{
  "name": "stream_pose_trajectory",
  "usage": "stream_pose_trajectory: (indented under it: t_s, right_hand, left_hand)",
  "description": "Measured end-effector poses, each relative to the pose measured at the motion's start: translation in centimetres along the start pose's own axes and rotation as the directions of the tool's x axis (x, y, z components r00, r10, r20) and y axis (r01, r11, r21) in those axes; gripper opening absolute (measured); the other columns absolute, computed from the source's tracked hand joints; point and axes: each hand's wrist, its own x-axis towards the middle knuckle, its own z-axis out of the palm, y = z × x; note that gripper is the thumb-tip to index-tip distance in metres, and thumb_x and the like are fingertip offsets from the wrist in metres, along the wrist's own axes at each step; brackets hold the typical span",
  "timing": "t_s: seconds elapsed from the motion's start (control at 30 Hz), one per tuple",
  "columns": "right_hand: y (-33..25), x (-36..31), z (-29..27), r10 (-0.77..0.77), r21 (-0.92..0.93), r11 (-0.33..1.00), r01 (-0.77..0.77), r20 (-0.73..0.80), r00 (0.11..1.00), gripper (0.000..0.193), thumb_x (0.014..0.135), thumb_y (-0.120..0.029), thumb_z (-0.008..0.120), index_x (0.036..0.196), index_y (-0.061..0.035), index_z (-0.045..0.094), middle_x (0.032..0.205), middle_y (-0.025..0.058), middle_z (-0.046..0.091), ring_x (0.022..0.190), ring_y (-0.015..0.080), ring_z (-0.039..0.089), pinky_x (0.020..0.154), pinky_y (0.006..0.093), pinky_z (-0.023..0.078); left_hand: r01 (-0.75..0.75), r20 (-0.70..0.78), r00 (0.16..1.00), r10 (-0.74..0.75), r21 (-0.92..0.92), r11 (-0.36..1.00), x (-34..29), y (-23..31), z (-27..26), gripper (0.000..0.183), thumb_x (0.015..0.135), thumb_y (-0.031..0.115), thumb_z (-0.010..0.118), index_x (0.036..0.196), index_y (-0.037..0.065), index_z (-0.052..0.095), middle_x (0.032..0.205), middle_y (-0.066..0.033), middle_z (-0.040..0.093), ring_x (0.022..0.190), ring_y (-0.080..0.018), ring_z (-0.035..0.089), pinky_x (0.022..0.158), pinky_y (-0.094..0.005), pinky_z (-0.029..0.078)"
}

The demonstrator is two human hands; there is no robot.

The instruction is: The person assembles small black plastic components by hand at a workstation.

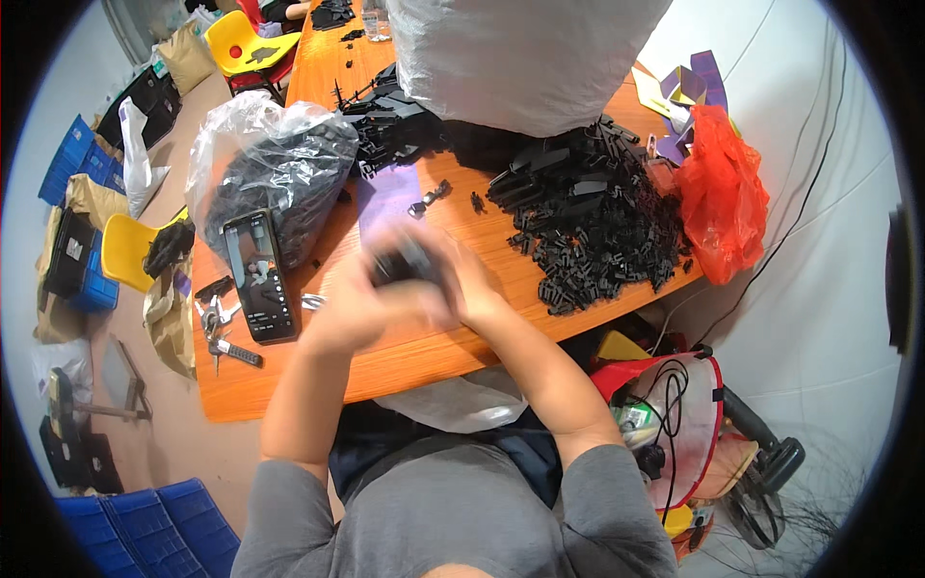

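Observation:
Both hands meet above the near part of the table, smeared by motion. Between them is a dark, blocky plastic part [409,265], too blurred for its kind to show. My left hand [352,303] curls round its left and near sides. From the right, my right hand [466,281] closes against it. Just beyond lie a purplish sheet [390,197] and a few small black pieces [430,197]. A big heap of small black plastic parts [588,231] spreads to the right of my hands.
Left of my hands are a phone [260,279], keys [214,323] and a clear bag of black parts [275,173]. A large white sack [525,58] stands at the far side. A red plastic bag [723,193] hangs at the right edge, above a red-rimmed bin [708,433].

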Motion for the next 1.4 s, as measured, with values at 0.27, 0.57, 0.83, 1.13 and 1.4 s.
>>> stream_pose_trajectory:
  t_s: [0.27, 0.57, 0.83, 1.13, 1.4]
  right_hand:
    - [-0.6, -1.0, -3.5, 0.232, 0.142, 0.960, -0.241, 0.076, 0.970, 0.010, 0.079, -0.007, 0.059, 0.087, -0.0006, 0.060, 0.084, 0.0173, 0.060, 0.081, 0.0345, 0.058, 0.070, 0.0388, 0.047]
    - [-0.6, -3.9, -5.4, 0.542, 0.733, 0.612, -0.296, -0.116, 0.832, 0.010, 0.090, -0.008, 0.053, 0.097, -0.0020, 0.056, 0.085, 0.0081, 0.060, 0.072, 0.0148, 0.059, 0.057, 0.0245, 0.050]
    - [-0.7, -2.3, -10.0, 0.653, 0.836, 0.542, -0.089, -0.352, 0.670, 0.014, 0.092, -0.010, 0.051, 0.102, -0.0006, 0.055, 0.087, 0.0061, 0.058, 0.066, 0.0068, 0.054, 0.052, 0.0200, 0.049]
    - [-1.1, -2.1, -11.7, 0.704, 0.926, 0.349, -0.144, -0.158, 0.693, 0.016, 0.087, -0.010, 0.059, 0.099, 0.0004, 0.056, 0.080, 0.0046, 0.059, 0.065, 0.0077, 0.056, 0.051, 0.0191, 0.048]
    - [-4.4, -0.2, -10.0, 0.618, 0.958, 0.161, -0.238, 0.090, 0.781, 0.011, 0.086, -0.009, 0.061, 0.093, -0.0011, 0.058, 0.076, 0.0056, 0.062, 0.061, 0.0106, 0.059, 0.046, 0.0188, 0.045]
  left_hand:
    - [0.117, -0.009, 0.902, -0.431, 0.967, 0.225, -5.7, -14.7, 9.5, 0.027, 0.075, 0.012, 0.057, 0.099, 0.001, 0.052, 0.077, -0.0142, 0.062, 0.072, -0.0311, 0.063, 0.064, -0.0406, 0.051]
    - [-0.063, 0.277, 0.830, -0.485, 0.909, 0.411, 1.2, -6.0, 5.3, 0.014, 0.078, 0.018, 0.058, 0.081, 0.006, 0.064, 0.074, -0.0144, 0.064, 0.068, -0.0317, 0.063, 0.065, -0.0409, 0.049]
    - [0.236, -0.189, 0.950, 0.249, 0.956, -0.175, 15.5, -11.3, -3.4, 0.012, 0.076, 0.009, 0.055, 0.079, 0.006, 0.067, 0.082, -0.0109, 0.065, 0.079, -0.0284, 0.064, 0.070, -0.0372, 0.053]
    - [0.069, -0.426, 0.902, -0.074, -0.026, 0.997, 9.0, -8.0, -2.7, 0.012, 0.082, 0.007, 0.054, 0.093, 0.004, 0.058, 0.082, -0.0047, 0.062, 0.070, -0.0144, 0.059, 0.063, -0.0253, 0.046]
    - [-0.088, -0.243, 0.970, -0.024, -0.441, 0.893, 3.8, -7.9, -2.4, 0.022, 0.085, 0.014, 0.062, 0.104, 0.003, 0.058, 0.091, -0.0064, 0.063, 0.079, -0.0153, 0.061, 0.069, -0.0278, 0.050]
